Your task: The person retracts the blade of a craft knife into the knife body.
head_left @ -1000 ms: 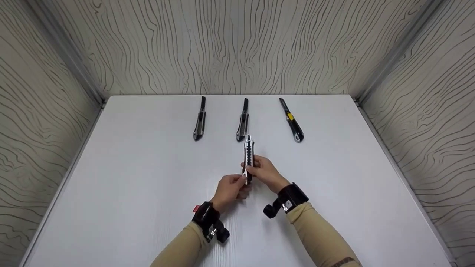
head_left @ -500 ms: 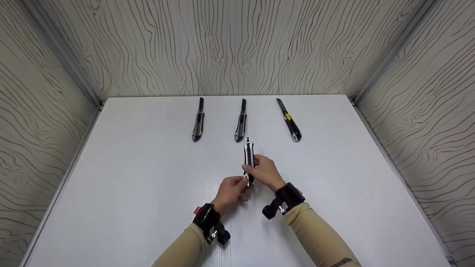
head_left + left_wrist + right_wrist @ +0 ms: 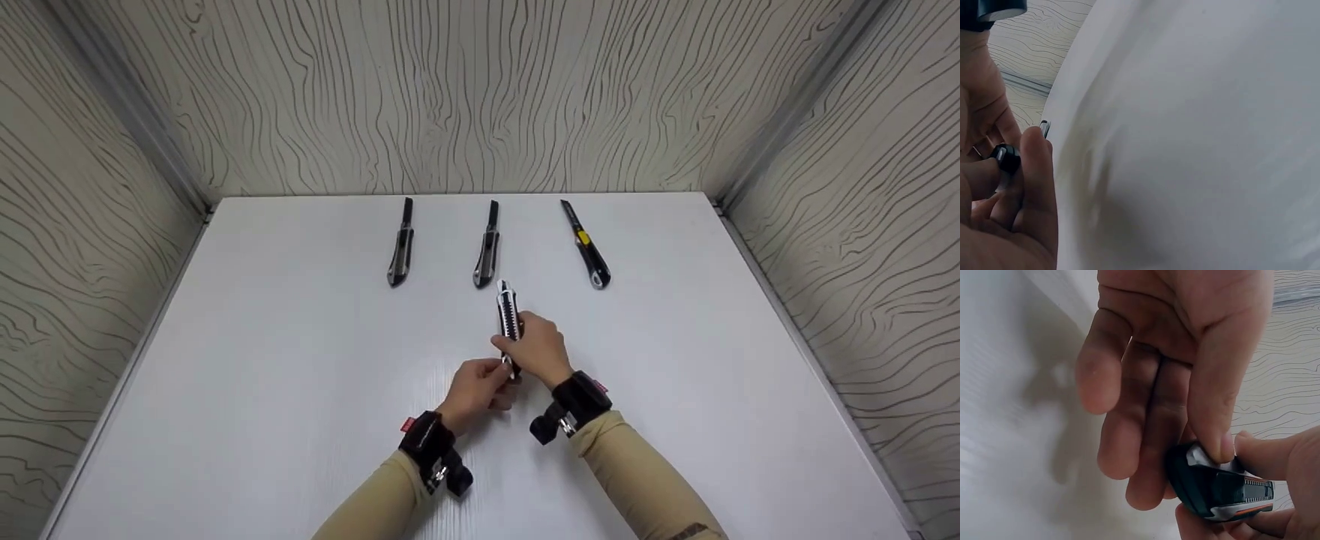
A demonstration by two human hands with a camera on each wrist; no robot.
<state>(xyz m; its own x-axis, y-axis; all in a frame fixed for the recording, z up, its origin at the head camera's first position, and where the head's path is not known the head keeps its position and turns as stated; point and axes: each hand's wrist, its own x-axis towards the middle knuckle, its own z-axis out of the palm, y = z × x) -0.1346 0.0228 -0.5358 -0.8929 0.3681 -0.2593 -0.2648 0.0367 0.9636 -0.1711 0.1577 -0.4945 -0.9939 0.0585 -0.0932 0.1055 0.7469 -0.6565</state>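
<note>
A silver and black utility knife is held off the table by both hands, its nose pointing away and slightly left. My right hand grips its handle, thumb lying across it. At the butt end, the left hand pinches with thumb and finger. The right wrist view shows the knife's dark butt and orange trim, the left thumb pressing there and several left fingers loosely extended; the right hand holds the body. In the left wrist view, the left hand partly hides the knife.
Three more utility knives lie across the table's back with blades out: a grey one left, another grey one in the middle, and a black and yellow one right. Wood-patterned walls border the white table.
Both hands have shifted slightly right with the knife. Its butt has swung right, so it now tilts a little to the left. The three knives at the back stay put.
</note>
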